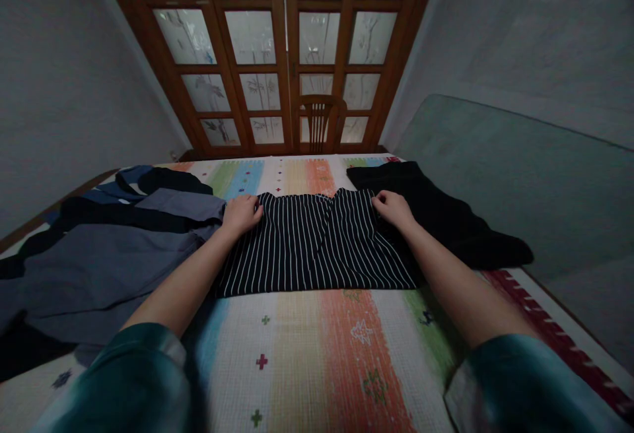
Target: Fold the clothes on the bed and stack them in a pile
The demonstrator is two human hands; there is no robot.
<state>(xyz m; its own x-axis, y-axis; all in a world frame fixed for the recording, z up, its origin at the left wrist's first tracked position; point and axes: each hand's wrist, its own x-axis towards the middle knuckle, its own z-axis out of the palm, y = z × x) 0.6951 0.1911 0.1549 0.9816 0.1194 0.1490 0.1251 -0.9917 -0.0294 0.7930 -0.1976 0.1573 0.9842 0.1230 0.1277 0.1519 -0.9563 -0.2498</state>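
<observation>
Beneath both hands, the patterned cloth (297, 370) could be rucked if the forearms (458, 281) were pressed down and drawn back. The clothes pile (113, 255), spread just beside the left hand (242, 215), could be snagged by a sideways sweep, since its grey edge reaches that wrist; whether it is touched there cannot be told. The black garment (446, 218), lying beside and beyond the right hand (393, 207), could likewise be nudged askew. The striped garment (307, 241), laid flat between the hands and toward the body, could be skewed or creased by an uneven pull, its far edge being already wavy. Both forearms are stretched forward and angled inward, with the backs of the hands turned up. The hands are held well apart, each with thumb and curled fingers apparently pinched on a far corner of the striped garment.
</observation>
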